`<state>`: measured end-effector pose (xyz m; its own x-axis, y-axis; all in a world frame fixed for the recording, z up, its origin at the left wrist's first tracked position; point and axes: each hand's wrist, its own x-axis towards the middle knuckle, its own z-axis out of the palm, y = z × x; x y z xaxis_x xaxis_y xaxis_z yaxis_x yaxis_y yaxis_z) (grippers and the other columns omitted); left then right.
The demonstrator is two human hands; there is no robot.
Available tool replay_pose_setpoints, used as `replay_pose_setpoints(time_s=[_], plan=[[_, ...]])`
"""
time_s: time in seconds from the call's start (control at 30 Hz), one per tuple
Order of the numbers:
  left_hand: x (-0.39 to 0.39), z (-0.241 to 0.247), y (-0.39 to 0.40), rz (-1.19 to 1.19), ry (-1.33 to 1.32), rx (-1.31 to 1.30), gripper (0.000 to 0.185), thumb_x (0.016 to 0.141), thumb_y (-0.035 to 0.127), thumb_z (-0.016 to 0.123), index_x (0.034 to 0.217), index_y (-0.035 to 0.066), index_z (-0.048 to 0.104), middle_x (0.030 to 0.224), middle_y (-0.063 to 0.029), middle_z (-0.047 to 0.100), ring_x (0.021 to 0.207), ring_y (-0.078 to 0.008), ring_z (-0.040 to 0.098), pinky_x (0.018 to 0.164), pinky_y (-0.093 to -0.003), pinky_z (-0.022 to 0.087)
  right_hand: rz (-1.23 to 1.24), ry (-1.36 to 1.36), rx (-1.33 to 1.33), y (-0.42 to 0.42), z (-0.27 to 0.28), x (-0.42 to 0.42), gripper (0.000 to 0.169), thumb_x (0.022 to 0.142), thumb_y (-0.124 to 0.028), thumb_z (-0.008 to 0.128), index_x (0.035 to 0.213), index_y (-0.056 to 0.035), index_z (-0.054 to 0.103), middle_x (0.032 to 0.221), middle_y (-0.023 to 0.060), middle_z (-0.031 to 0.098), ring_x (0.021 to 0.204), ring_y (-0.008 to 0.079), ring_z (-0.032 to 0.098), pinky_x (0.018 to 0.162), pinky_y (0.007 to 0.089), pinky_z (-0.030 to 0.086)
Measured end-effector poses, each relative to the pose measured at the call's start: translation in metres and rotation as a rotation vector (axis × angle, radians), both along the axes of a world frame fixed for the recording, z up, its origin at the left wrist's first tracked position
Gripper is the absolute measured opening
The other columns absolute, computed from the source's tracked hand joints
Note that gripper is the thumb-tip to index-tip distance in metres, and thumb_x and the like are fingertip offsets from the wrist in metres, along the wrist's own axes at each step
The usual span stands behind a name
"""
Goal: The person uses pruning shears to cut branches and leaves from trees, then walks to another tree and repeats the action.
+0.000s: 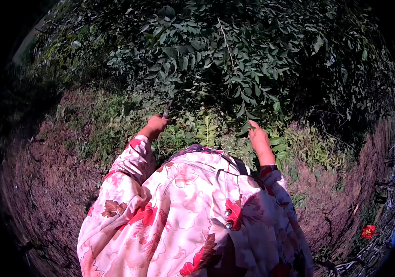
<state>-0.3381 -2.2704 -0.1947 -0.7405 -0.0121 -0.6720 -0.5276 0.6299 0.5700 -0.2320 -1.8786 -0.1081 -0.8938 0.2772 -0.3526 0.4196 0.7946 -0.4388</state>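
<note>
My left hand (pixel 156 125) is closed around a small tool (pixel 165 113), of which a pale, shiny part sticks up past the fingers with a bit of pink below it. Its kind cannot be made out. To the right, my right hand (pixel 260 140) pinches the lower end of a leafy branch (pixel 230 55). That branch has a thin, light brown stem and dark green oval leaves, and it slopes from the upper middle down to my fingers. Between both hands, light green compound leaves (pixel 206 131) grow low to the ground.
Dense leafy shrubs (pixel 183 45) fill the area ahead, deep in shadow at the right. Wilted yellowish leaves (pixel 317 147) lie right of my right hand. Dry reddish soil (pixel 55 173) stretches to the left. A red flower (pixel 368 231) stands at the lower right, near tangled twigs (pixel 388 221).
</note>
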Motion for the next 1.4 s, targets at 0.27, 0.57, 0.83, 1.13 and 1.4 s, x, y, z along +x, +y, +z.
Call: replay_pose_setpoints(time_s=[0.27,0.57,0.83,1.13,1.4], plan=[[-0.015,0.03,0.05,-0.092,-0.037,0.382,0.048,0.078,0.036,0.071,0.1,-0.004,0.057,0.069,-0.0027,0.058,0.057,-0.0123,0.05,0.055,-0.0273,0.043,0.032,-0.053,0.049,-0.023,0.016,0.001,0.039,0.09,-0.025,0.045,0.129,-0.0261,0.048,0.102,0.0194,0.062,0.092,0.0379,0.059,0.079,0.0428,0.048],[-0.034,0.108,0.138,-0.377,0.18,0.31,0.057,0.074,0.042,0.072,0.106,-0.003,0.06,0.072,-0.0071,0.061,0.062,-0.0146,0.056,0.062,-0.0283,0.047,0.111,-0.035,-0.012,-0.038,0.032,0.008,0.041,0.09,-0.021,0.041,0.13,-0.0254,0.045,0.105,0.0217,0.06,0.093,0.0389,0.059,0.079,0.0443,0.046],[-0.065,0.153,0.161,-0.048,-0.328,0.964,0.024,0.089,0.031,0.057,0.091,0.007,0.056,0.08,-0.0055,0.06,0.068,-0.0183,0.062,0.063,-0.0322,0.054,0.143,0.02,0.016,-0.041,0.028,0.016,0.037,0.09,-0.018,0.046,0.126,-0.0182,0.047,0.099,0.0222,0.061,0.09,0.0408,0.058,0.077,0.0464,0.047],[-0.087,0.134,0.182,0.01,-0.567,0.921,0.029,0.09,0.034,0.054,0.095,0.006,0.051,0.08,-0.0098,0.06,0.071,-0.0274,0.064,0.069,-0.0438,0.053,0.124,0.055,-0.026,-0.044,0.025,0.025,0.038,0.089,-0.016,0.043,0.126,-0.0183,0.048,0.095,0.0234,0.061,0.086,0.0409,0.059,0.074,0.0471,0.047],[-0.103,0.126,0.198,-0.004,-0.529,0.826,0.029,0.09,0.034,0.052,0.099,0.007,0.047,0.077,-0.0094,0.057,0.067,-0.028,0.062,0.065,-0.0454,0.053,0.092,0.077,-0.051,-0.047,0.03,0.029,0.036,0.089,-0.016,0.044,0.124,-0.0152,0.05,0.093,0.0246,0.061,0.085,0.0411,0.059,0.072,0.0447,0.047]])
